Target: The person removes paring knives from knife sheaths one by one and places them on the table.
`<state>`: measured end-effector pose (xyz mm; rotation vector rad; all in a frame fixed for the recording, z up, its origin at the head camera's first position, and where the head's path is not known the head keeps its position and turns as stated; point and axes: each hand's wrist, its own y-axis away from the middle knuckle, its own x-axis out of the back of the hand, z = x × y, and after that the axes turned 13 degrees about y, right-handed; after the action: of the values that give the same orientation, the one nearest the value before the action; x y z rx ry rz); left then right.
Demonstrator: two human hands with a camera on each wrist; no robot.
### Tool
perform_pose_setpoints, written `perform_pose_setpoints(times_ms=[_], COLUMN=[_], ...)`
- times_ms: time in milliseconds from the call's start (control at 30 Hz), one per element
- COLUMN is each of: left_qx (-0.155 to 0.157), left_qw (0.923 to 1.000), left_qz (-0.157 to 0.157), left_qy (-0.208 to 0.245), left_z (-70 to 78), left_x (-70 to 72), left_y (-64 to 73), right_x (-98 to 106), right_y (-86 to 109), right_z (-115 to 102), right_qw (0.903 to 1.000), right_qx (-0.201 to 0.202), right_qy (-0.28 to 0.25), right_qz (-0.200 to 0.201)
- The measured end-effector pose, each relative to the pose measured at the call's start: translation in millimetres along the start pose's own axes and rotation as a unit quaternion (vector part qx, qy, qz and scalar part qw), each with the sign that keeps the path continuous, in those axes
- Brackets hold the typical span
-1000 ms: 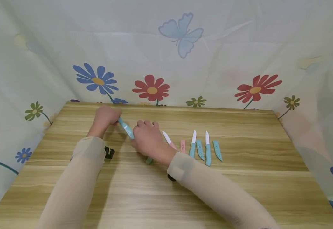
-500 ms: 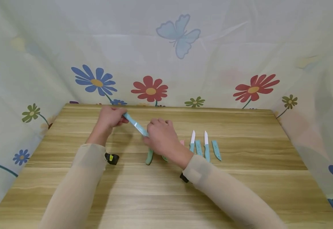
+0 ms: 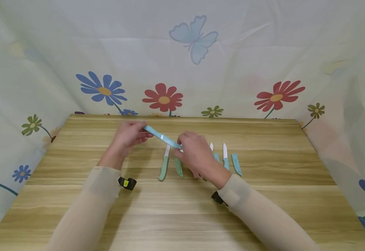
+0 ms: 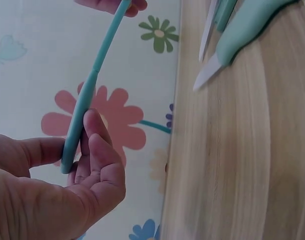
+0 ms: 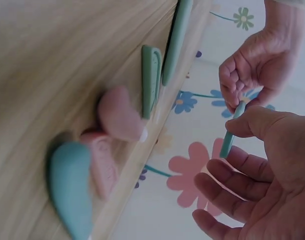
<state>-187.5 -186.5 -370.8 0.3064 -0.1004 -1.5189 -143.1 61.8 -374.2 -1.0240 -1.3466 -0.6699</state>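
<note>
A light blue paring knife (image 3: 154, 131) in its matching blue sheath (image 3: 169, 141) is held up above the table, slanting down to the right in the head view. My left hand (image 3: 130, 137) pinches its handle between thumb and fingers, as the left wrist view shows from the side. At the other end, my right hand (image 3: 198, 151) pinches the sheath's tip; in the right wrist view the thumb lies against it and the other fingers spread loosely. Beneath the hands lie a green knife (image 3: 164, 167) with a white blade and a green sheath (image 3: 179, 166).
Right of the green pair, a pink knife (image 5: 117, 115) and pink sheath (image 5: 103, 162) are mostly covered by my right hand in the head view. Farther right are a blue knife (image 3: 225, 158) and a blue sheath (image 3: 236, 164). A flowered curtain (image 3: 238, 69) borders the wooden table (image 3: 169, 216).
Both hands have moved right with the sheathed knife, which now lies at a flatter slant. The green knife and green sheath have come into view below.
</note>
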Motion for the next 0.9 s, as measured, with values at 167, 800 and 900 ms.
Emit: perform_pose_setpoints(times_ms=[167, 800, 900], left_qx=[0.013, 0.031, 0.03], left_qw=[0.999, 0.9837, 0.9808], left_qz=[-0.019, -0.078, -0.087], left_qy=[0.038, 0.159, 0.172], left_z=[-4.9, -25.8, -28.5], left_x=[-8.4, -44.0, -47.3], left_y=[5.3, 24.4, 26.5], right_x=[1.7, 3.3, 3.4], right_y=[9.4, 37.4, 40.1], right_z=[10.0, 61.7, 67.2], right_qw=[0.9992, 0.9933, 0.9919], right_qx=[-0.029, -0.018, -0.005], right_qy=[-0.026, -0.1, -0.105], right_qz=[-0.001, 0.054, 0.07])
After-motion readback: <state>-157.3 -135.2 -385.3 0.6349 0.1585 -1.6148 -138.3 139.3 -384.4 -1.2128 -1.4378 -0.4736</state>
